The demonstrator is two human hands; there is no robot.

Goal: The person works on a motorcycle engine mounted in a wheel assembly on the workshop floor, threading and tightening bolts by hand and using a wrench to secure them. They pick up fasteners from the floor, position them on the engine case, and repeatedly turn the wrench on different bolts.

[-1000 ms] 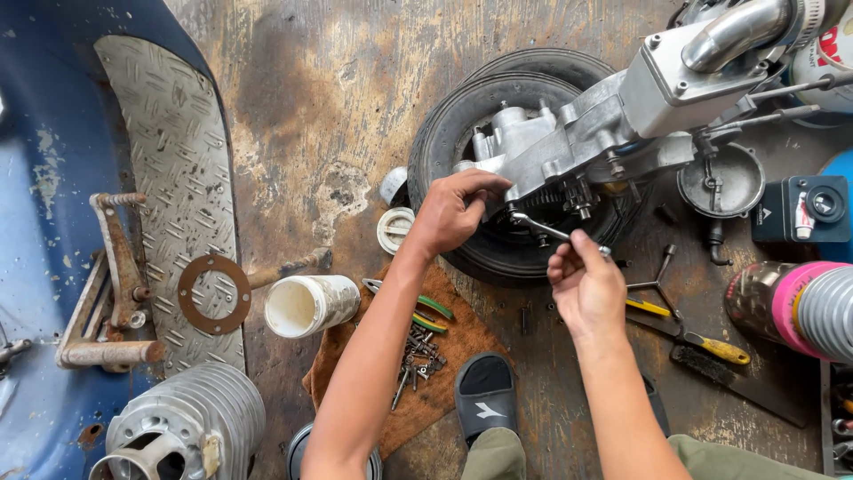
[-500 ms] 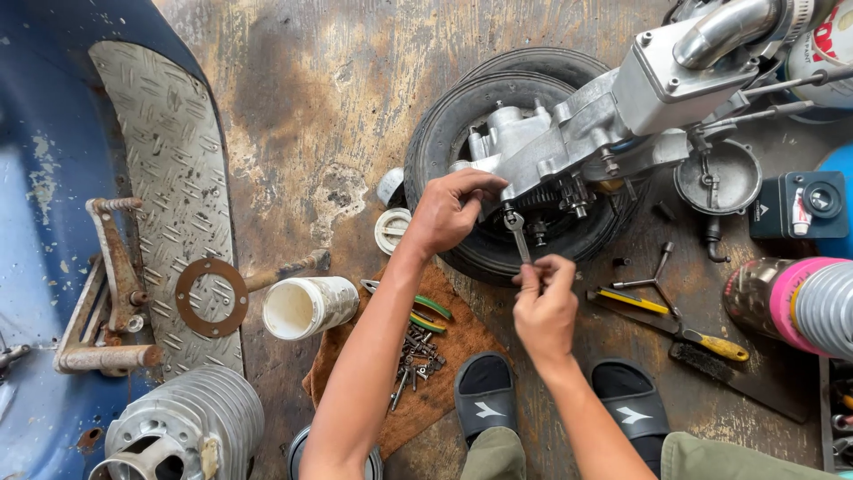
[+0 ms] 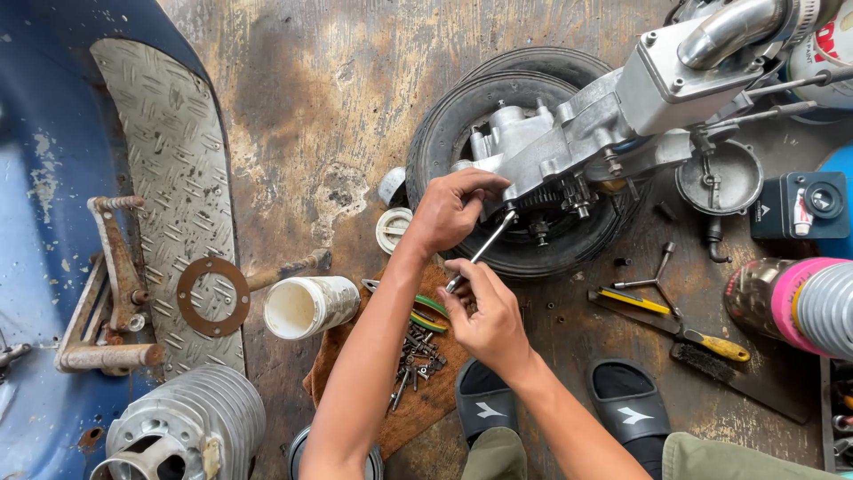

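A grey metal scooter engine [image 3: 613,116] rests on a black tyre [image 3: 462,116] on the stained floor. My left hand [image 3: 449,209] grips the head of a slim metal wrench [image 3: 480,251] where it meets the engine's lower edge. My right hand [image 3: 484,311] holds the wrench's lower handle end, just below and slightly right of the left hand. A pile of loose bolts and screws [image 3: 413,360] lies on a brown board [image 3: 418,391] under my forearms.
A white tub [image 3: 311,307] lies on its side. A rusty ring gasket [image 3: 213,296], a kick lever [image 3: 111,293] and a finned cylinder [image 3: 191,427] lie left on the blue scooter body. A screwdriver [image 3: 702,342], T-wrench [image 3: 653,280] and black sandals [image 3: 631,409] lie to the right.
My right hand swung from right of the tyre down and left toward my body, turning the wrench handle with it. My left hand stayed at the engine's edge.
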